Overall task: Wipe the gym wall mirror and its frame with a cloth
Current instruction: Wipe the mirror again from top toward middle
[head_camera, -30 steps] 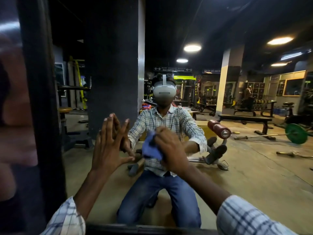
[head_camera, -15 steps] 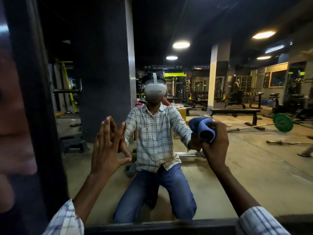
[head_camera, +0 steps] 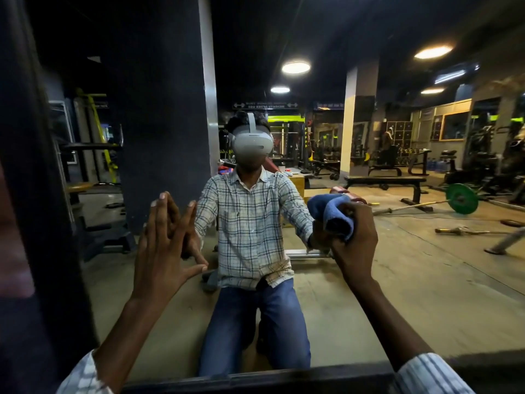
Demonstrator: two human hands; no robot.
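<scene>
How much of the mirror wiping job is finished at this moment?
Done: hard to say; the mirror reflects clearly, with no smears that I can see. In hand: the right hand grips the bunched blue cloth against the glass at mid height, while the left hand presses flat on it. Left: the dark frame along the bottom and left side, which neither hand touches.

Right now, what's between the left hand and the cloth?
Only bare mirror, per the head view; there it reflects the person's checked shirt. The left hand touches the mirror with straight fingers, and the right hand grips the cloth.
</scene>
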